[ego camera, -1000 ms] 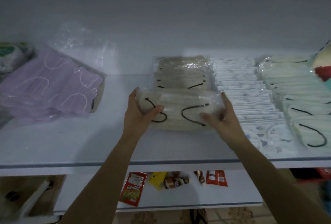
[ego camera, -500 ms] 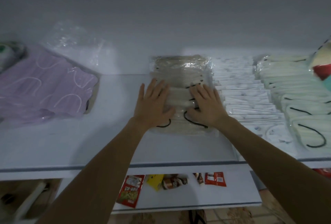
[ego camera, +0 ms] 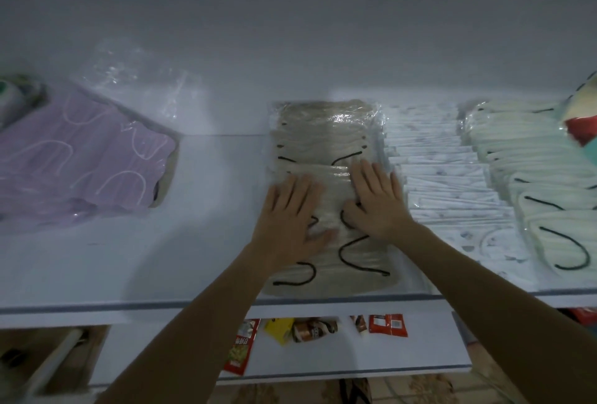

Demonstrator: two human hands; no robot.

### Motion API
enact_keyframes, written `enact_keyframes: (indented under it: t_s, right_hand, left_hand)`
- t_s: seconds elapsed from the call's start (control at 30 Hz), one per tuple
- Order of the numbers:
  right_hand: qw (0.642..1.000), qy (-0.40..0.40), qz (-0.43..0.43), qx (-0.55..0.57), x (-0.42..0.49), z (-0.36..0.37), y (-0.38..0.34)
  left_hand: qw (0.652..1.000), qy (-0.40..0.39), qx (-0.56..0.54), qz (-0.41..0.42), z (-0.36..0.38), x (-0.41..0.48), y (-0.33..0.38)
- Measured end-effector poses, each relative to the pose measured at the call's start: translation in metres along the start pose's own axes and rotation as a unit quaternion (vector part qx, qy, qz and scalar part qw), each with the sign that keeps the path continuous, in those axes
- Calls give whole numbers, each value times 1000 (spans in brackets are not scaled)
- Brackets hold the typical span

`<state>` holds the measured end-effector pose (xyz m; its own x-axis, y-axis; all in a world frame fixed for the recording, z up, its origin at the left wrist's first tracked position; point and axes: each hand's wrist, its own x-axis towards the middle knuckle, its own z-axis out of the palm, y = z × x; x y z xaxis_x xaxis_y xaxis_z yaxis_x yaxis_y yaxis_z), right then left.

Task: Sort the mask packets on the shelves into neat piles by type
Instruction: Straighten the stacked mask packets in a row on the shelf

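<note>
You are facing a white shelf (ego camera: 206, 242) backing onto a pale wall (ego camera: 290, 32); a lower shelf (ego camera: 355, 358) is showing beneath, above patterned floor (ego camera: 426, 392).

Beige mask packet (ego camera: 332, 184): formerly gripped, raised | now down on beige row (ego camera: 323, 126) | left hand (ego camera: 290, 219), right hand (ego camera: 376, 200): now pressing flat.

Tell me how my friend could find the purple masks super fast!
Look along the white upper shelf toward its left end, away from the rows of masks on the right. There lies the purple mask packet, turned at a slant. It is the only purple one and has white ear loops, while the beige row and the cream row have black loops.
</note>
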<state>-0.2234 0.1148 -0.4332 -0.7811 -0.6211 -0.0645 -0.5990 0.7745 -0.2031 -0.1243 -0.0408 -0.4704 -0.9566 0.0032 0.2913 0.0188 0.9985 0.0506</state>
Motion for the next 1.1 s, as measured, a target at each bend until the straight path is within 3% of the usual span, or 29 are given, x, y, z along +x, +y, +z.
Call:
enact_keyframes:
  t_s: [0.17,0.3,0.5,0.8,0.9,1.0,1.1]
  right_hand:
    - [998,-59,-10,-21,-2,-3,1]
    - [998,-20,-6,54,32,-28,5]
    - [993,-112,46,15,52,-38,1]
    - [985,-171,9,16,63,-45,2]
    - [986,-157,-2,60,62,-48,-1]
    - [985,-76,-46,145,62,-51,0]
    - [997,-2,-74,37,66,-54,2]
  left_hand:
    - [998,53,3,25,20,-18,0]
    - [998,54,2,23,18,-17,1]
    - [991,89,13,95,15,-13,5]
    - [992,90,15,82,18,-14,7]
    - [991,102,20,82,18,-15,8]
    - [991,109,25,71,17,-10,5]
    - [994,90,20,63,15,6,-4]
